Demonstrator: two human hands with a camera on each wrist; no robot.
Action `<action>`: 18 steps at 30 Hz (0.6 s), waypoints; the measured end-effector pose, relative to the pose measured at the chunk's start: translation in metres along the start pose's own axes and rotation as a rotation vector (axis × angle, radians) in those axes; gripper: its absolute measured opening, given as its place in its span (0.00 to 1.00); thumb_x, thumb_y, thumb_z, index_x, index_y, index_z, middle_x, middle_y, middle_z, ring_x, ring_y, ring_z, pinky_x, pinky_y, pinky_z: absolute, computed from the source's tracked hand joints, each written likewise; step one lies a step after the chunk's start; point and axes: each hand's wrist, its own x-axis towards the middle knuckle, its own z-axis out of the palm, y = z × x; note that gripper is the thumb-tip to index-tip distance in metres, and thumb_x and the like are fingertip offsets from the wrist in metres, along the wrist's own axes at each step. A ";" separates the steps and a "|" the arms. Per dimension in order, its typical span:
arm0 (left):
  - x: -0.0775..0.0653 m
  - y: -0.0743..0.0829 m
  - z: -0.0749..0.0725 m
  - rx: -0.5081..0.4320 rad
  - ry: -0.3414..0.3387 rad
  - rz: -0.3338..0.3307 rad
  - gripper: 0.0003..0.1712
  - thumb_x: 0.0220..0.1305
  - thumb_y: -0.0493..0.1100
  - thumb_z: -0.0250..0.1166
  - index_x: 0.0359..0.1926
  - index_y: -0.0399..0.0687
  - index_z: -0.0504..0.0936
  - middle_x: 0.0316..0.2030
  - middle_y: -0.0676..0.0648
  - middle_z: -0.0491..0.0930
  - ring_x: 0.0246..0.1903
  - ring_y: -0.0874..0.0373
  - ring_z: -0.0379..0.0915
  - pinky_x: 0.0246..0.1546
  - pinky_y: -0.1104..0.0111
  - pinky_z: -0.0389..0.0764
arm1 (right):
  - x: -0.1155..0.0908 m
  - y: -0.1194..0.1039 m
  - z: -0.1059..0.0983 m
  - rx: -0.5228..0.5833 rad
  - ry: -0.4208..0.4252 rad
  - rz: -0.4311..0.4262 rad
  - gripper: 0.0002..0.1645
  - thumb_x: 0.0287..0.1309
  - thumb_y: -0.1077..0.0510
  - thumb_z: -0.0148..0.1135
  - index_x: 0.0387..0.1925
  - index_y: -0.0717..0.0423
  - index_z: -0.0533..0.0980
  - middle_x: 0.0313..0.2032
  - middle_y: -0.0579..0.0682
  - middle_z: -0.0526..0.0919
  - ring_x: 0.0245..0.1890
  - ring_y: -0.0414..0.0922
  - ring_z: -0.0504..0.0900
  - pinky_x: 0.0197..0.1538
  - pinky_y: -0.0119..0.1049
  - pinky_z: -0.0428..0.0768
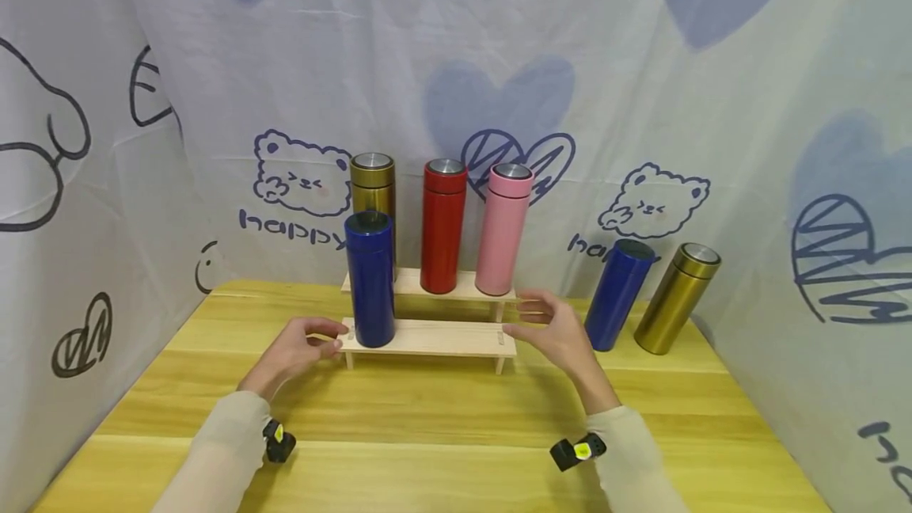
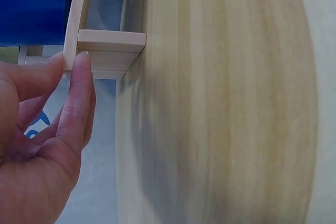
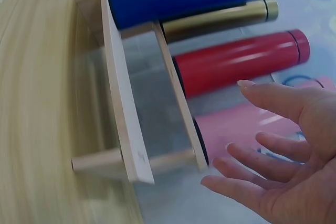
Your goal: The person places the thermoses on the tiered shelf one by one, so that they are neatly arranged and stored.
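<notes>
On the table [image 1: 427,418], the wooden stand [image 1: 449,337] runs lengthwise side to side, its left end pinched by the left hand [image 1: 295,349], the nearer; the right hand [image 1: 560,331], wide and holding nothing, hangs just beside the other end.

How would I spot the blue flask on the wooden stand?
On the wooden table is a two-step stand. The blue flask stands toward the left end of its lower step, near the left hand. It is the only flask on that step.
</notes>
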 end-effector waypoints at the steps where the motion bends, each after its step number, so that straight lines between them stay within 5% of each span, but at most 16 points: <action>1: 0.000 0.000 0.000 -0.004 -0.003 0.001 0.19 0.68 0.32 0.65 0.58 0.31 0.82 0.56 0.29 0.81 0.45 0.49 0.87 0.45 0.62 0.87 | -0.001 0.002 -0.004 -0.010 0.006 0.008 0.38 0.56 0.55 0.78 0.65 0.60 0.74 0.61 0.65 0.82 0.60 0.62 0.82 0.58 0.50 0.85; 18: 0.000 0.001 0.000 -0.003 0.002 -0.013 0.19 0.68 0.31 0.65 0.59 0.30 0.81 0.57 0.29 0.80 0.44 0.49 0.87 0.45 0.60 0.87 | -0.017 0.044 -0.051 -0.110 0.117 0.065 0.36 0.59 0.53 0.76 0.65 0.60 0.74 0.59 0.65 0.83 0.60 0.63 0.82 0.55 0.41 0.86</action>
